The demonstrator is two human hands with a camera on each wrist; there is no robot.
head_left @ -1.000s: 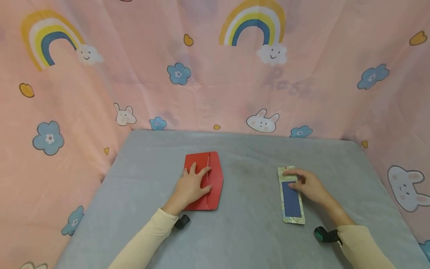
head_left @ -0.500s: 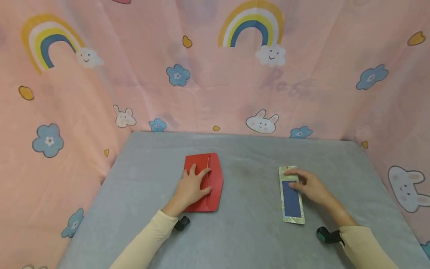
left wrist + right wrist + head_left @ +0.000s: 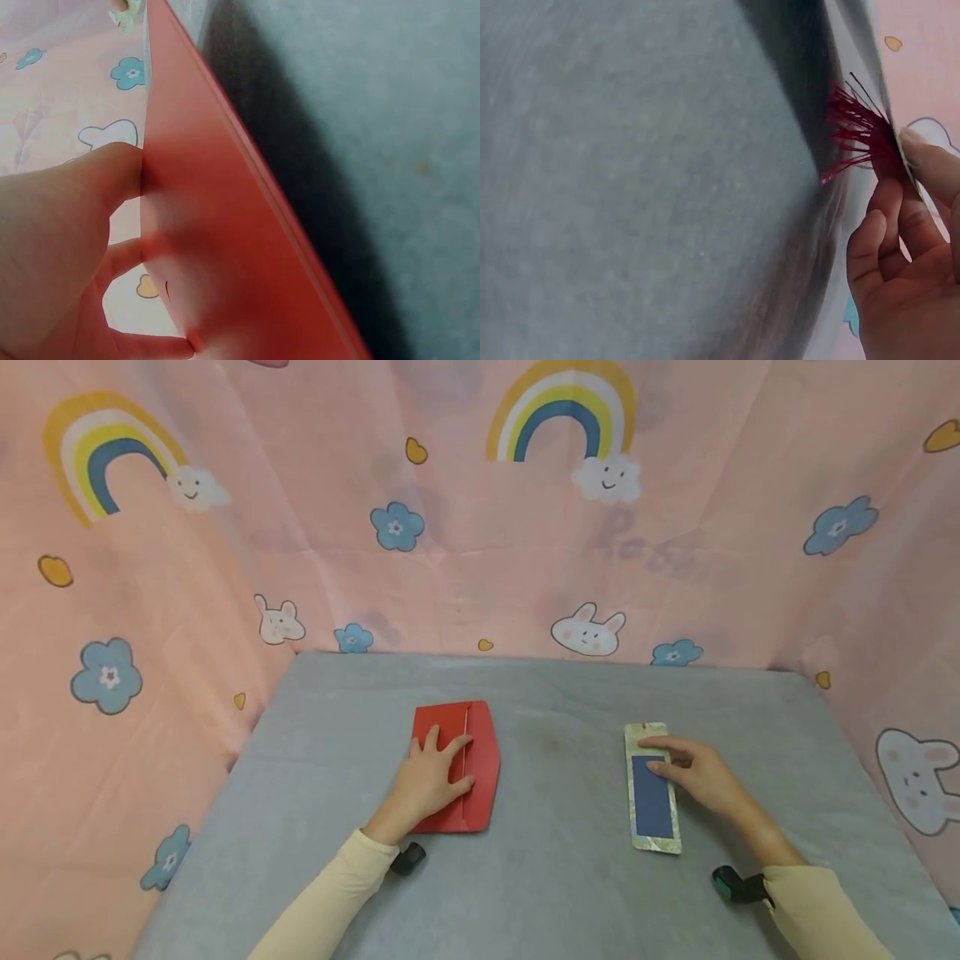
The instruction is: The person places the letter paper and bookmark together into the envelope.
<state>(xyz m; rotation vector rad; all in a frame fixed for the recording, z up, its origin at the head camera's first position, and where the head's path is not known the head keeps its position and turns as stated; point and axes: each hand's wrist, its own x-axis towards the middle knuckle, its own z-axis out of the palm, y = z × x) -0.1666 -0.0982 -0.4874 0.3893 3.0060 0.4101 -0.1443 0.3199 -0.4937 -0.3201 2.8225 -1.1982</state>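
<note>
A red paper envelope (image 3: 483,768) lies left of the table's middle, its pointed flap spread out to the right. My left hand (image 3: 426,783) rests on it with spread fingers. The left wrist view shows those fingertips touching the face of the envelope (image 3: 202,202). On the right, my right hand (image 3: 701,774) pinches a bookmark (image 3: 652,802) near its far end, thumb on the dark blue panel inside a pale green patterned border. From the right wrist, a dark red tassel (image 3: 859,127) hangs at the bookmark, held between thumb (image 3: 930,161) and fingers above the table.
Grey cloth covers the table (image 3: 555,877). A pink curtain (image 3: 450,568) printed with rainbows, rabbits and flowers stands behind and at both sides. A black wrist camera (image 3: 408,858) sits under the left wrist, another black camera (image 3: 738,885) by the right.
My right hand and the bookmark have shifted slightly away from me and to the right. The left hand and the envelope stay essentially where they were.
</note>
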